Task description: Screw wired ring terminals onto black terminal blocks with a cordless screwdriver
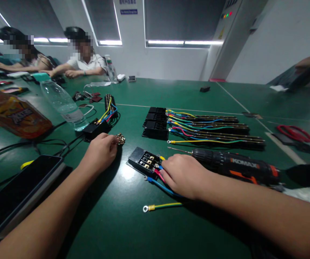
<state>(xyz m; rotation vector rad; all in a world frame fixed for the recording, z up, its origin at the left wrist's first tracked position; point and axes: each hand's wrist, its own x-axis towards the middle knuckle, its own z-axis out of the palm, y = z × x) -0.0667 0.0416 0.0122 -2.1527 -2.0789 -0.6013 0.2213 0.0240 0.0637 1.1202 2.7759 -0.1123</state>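
My left hand (pixel 102 151) reaches a small pile of brass-coloured screws (pixel 120 139), its fingers closed at the pile's near edge. Whatever lies between those fingertips is hidden. In front of me sits a black terminal block (pixel 139 156) with brass contacts. My right hand (pixel 185 176) is closed around coloured wires at the block's right end, with a red wire lug (pixel 157 172) showing by the fingers. A blue wire (pixel 157 184) with a ring lug passes under that hand. Nearer me lies a yellow-green wire (pixel 167 205) with a ring lug, its end free on the table.
A power drill (pixel 233 165) lies behind my right hand. Several wired black units (pixel 157 131) stand in a row beyond, with another unit (pixel 97 128) at left. A phone (pixel 22 194), water bottle (pixel 63 102) and orange drink bottle (pixel 17 115) crowd the left. Two people sit far left.
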